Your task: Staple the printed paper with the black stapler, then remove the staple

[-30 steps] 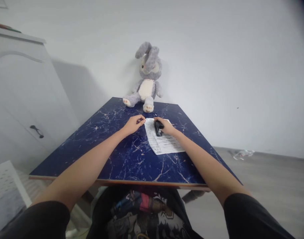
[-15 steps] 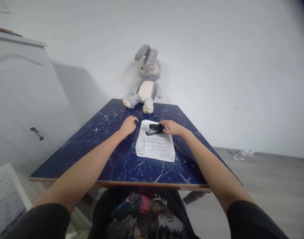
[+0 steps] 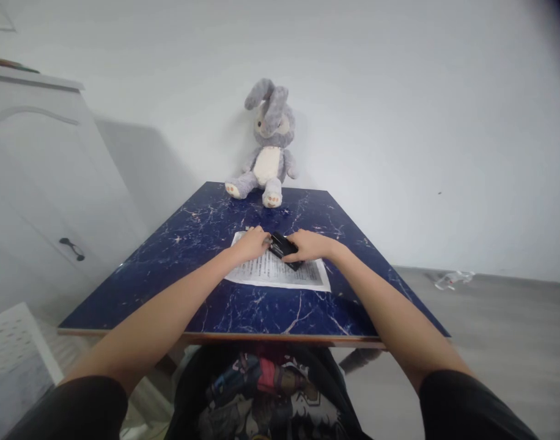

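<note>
A black stapler (image 3: 287, 247) lies slantwise over printed paper (image 3: 280, 275) on a dark blue marbled table. My right hand (image 3: 311, 245) holds the stapler's near right part, thumb on the near side and fingers on the far side. My left hand (image 3: 251, 244) rests over the paper's upper left part, its fingers curled at the stapler's far left end. Whether those fingertips pinch the paper or the stapler is hidden. Part of the paper lies beneath both hands.
A grey plush rabbit (image 3: 271, 143) sits at the table's far edge against the white wall. To the left stands a white cabinet (image 3: 36, 183) with a dark handle. A clear plastic piece (image 3: 454, 280) lies on the floor at right. The blue tabletop (image 3: 170, 269) has a brown front edge.
My left hand has moved right, from bare tabletop onto the paper beside the stapler. The paper has turned and spreads further left. The stapler has swung from level to slanted in my right hand.
</note>
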A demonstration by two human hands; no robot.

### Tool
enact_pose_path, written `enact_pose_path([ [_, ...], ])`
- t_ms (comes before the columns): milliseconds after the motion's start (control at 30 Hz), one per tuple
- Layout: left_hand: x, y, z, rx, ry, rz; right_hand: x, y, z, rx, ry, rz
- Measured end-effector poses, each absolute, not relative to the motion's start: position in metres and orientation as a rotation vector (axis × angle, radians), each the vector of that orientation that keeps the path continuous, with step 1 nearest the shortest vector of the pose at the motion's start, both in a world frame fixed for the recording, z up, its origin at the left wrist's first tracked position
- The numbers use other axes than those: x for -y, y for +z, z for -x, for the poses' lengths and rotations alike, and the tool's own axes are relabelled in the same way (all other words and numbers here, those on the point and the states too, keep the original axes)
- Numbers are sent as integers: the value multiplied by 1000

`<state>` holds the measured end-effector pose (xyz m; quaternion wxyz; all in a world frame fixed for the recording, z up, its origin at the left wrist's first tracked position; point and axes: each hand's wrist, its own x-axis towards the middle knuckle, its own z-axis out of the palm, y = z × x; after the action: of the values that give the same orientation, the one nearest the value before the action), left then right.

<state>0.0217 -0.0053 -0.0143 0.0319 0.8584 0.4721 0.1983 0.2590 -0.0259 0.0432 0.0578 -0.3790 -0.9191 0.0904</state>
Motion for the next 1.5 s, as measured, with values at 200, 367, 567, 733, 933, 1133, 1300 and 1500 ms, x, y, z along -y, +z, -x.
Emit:
enact_pose_path([
  [200,-5,-21,-9,-1370,566,-2649,4,49,-302,2672,680,990],
  [367,2,-18,-13,-1183,450,-2714,-22,34,-350,2096,996,1001],
  [567,8,-15,-18,-1224,405,-2705,-45,6,-361,1775,988,958],
  [733,9,-9,-15,-1095,568,-2649,-58,1,-352,1765,649,972],
  [933,11,-5,-14,-1150,550,-2668,-63,1,-363,1874,291,1168],
  [1133,0,-3,-9,-1324,743,-2562,-60,4,-375,1970,260,1301],
  [1300,-4,-3,-7,-1289,779,-2576,-57,6,-375,2073,384,1328],
  [1500,-7,-4,-5,-1414,799,-2567,-55,5,-380,2155,563,1245],
])
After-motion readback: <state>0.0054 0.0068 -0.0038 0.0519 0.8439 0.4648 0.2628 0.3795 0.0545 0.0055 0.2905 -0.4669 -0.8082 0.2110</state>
